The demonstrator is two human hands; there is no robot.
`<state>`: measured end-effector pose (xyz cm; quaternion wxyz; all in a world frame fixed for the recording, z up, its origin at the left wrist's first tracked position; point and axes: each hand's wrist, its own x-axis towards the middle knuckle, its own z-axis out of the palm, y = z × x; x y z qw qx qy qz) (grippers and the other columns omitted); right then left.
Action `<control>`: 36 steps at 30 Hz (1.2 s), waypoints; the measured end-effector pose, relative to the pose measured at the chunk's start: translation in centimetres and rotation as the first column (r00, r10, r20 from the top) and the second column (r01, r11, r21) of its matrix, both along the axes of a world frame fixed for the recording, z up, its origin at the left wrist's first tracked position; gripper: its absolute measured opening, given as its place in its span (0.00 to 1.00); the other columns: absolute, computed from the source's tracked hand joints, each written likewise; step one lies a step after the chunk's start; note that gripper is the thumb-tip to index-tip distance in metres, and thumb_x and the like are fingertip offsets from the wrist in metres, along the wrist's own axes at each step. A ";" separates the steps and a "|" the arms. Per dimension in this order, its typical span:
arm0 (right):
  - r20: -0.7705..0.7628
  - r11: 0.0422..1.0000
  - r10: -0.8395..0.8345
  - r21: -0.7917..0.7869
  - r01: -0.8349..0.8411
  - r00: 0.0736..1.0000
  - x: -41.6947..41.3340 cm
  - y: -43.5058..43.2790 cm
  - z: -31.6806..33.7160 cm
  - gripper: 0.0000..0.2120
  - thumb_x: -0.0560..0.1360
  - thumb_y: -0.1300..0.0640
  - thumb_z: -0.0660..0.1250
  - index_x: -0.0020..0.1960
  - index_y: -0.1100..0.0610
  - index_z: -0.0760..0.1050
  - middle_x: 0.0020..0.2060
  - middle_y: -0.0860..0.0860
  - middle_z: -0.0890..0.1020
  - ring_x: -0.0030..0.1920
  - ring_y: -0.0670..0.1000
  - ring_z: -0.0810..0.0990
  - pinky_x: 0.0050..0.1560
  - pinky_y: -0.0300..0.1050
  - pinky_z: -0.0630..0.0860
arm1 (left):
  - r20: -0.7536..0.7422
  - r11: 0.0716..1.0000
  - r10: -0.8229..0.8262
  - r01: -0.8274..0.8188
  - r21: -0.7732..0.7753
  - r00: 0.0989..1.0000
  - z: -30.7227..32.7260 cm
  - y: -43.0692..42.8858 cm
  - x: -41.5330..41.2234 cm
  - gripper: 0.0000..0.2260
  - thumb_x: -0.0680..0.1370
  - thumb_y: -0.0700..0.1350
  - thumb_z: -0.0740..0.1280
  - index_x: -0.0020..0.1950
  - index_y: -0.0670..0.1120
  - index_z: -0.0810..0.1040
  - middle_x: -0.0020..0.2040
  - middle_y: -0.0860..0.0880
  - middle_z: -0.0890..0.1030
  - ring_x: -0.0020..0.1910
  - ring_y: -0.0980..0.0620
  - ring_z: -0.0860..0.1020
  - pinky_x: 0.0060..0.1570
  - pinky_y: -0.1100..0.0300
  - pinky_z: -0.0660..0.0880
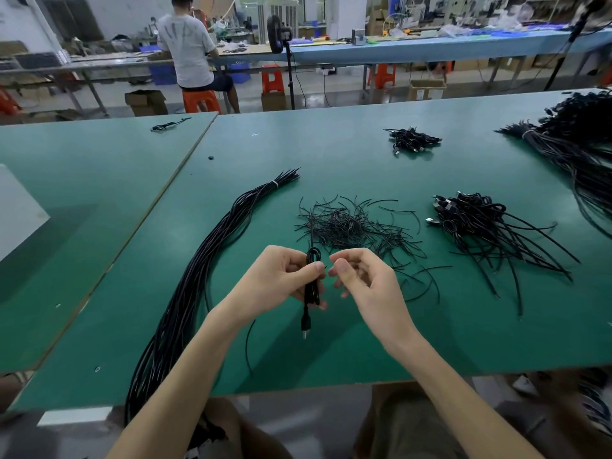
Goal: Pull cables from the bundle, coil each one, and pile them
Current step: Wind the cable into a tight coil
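Pinching the coiled cable at mid-loop, the left hand grips sensibly; it looks light, limp and springy. The right hand hovers just beside it, loosely curled and apparently empty.

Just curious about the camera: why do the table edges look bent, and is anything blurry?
Head view: the wide-angle lens bows the edges of the green table; the coiled black cable in the left hand is sharp; the far workshop looks softer; light is even, shadows soft.

Bundle tail hidden below table
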<state>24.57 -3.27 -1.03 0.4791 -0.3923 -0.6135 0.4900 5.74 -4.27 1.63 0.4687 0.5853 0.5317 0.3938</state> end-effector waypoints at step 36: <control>-0.610 0.758 0.272 -0.341 -0.557 0.744 -0.4 -1.6 -0.9 0.23 0.82 0.57 0.66 0.67 0.75 0.70 0.36 0.52 0.75 0.34 0.47 0.69 0.35 0.38 0.69 | 0.426 0.996 0.013 -0.050 0.076 0.905 -2.4 0.1 -0.4 0.23 0.61 0.62 0.84 0.46 0.48 0.85 0.38 0.47 0.78 0.36 0.50 0.75 0.41 0.55 0.66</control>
